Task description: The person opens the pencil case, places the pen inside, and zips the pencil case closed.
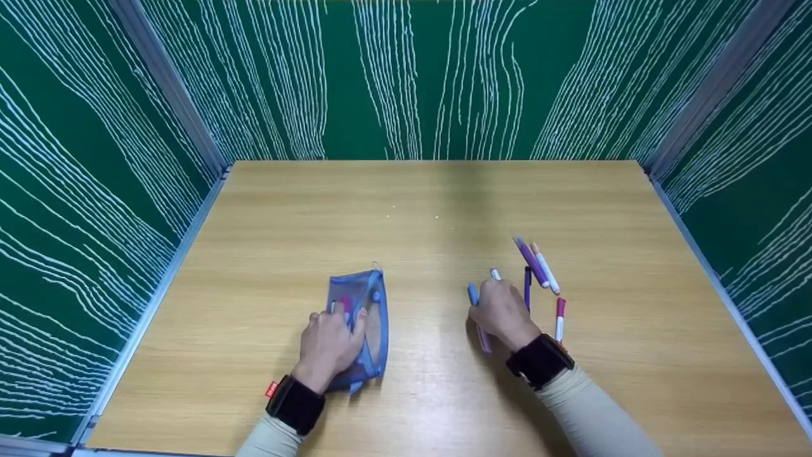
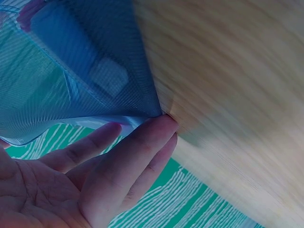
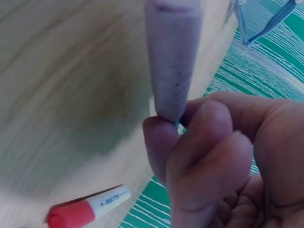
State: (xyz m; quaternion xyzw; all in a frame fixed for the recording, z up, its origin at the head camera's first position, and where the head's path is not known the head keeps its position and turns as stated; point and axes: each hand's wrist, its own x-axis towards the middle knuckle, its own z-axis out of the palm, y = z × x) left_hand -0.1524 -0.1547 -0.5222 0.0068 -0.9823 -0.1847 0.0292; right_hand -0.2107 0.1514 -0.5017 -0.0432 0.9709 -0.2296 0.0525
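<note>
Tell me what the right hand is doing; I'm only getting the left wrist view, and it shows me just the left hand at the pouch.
Observer: The right hand pinches a pale-barrelled marker.
Operator: Does anything lie to the right of that hand?
Observer: Yes, a white marker with a dark pink cap lies on the table.
Operator: Is the blue pouch touching the right hand?
Observer: No, they are apart, with bare table between them.

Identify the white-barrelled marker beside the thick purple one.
The peach-capped marker; the magenta-capped one lies near the right wristband, apart from the purple marker.
</note>
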